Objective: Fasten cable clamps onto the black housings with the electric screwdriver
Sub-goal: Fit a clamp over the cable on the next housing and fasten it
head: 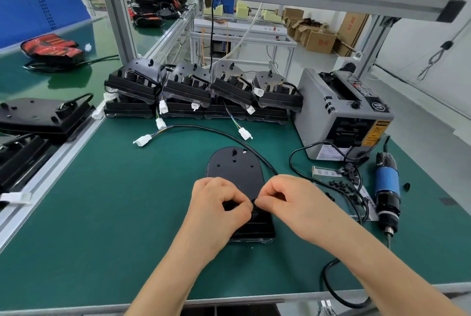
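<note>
Head view: left hand point(216, 209) and right hand point(290, 204), fingers curled, pinch a small black clamp point(253, 204) atop a housing point(234, 170); screwdriver point(386, 188) lies to their right.

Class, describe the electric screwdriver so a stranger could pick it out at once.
Find the grey machine at the green bench's right rear. In front of it lies the electric screwdriver. Nothing else nearby has its blue-banded black body.
</note>
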